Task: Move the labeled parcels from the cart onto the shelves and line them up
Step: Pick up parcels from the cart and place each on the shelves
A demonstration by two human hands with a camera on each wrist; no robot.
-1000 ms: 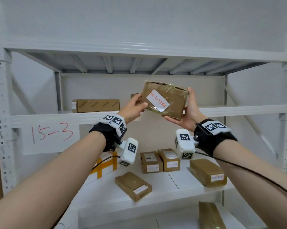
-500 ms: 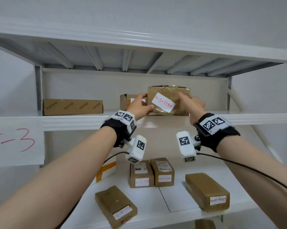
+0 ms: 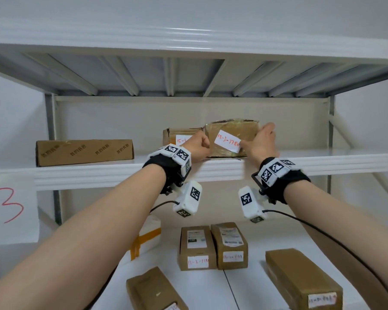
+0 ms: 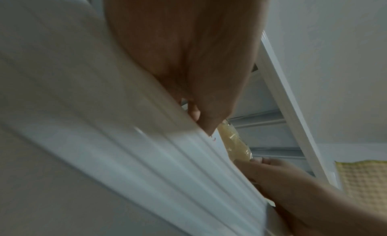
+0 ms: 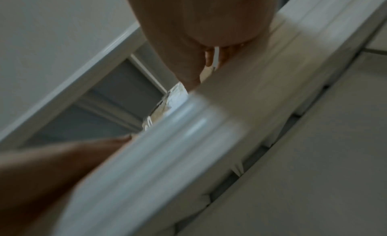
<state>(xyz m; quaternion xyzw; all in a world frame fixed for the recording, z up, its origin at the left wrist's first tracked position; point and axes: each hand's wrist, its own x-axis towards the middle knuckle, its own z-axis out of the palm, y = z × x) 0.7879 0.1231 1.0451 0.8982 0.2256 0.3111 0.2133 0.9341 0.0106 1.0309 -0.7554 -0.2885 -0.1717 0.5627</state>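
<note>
A brown taped parcel (image 3: 233,130) with a white hand-written label (image 3: 227,143) stands on the upper shelf (image 3: 99,173), just behind its front lip. My left hand (image 3: 198,145) grips the parcel's lower left edge with curled fingers. My right hand (image 3: 261,140) holds the right end, fingers up its side and thumb on the front beside the label. A second labelled parcel (image 3: 179,136) sits right behind and left of it, partly hidden. In the wrist views the shelf lip (image 4: 125,140) hides most of the parcel (image 4: 232,142); only a strip of wrapping (image 5: 178,97) shows past my right hand (image 5: 199,32).
A long brown box (image 3: 84,152) lies at the left of the upper shelf. On the lower shelf (image 3: 255,287) stand two upright labelled parcels (image 3: 197,247) (image 3: 230,245), two flat ones (image 3: 302,278) (image 3: 152,291) and a white box with orange tape (image 3: 147,236). The upper shelf's right part is bare.
Both hands carried the parcel from the air in front of the shelf onto the upper shelf and set it upright beside the other labelled parcel. My view has moved closer.
</note>
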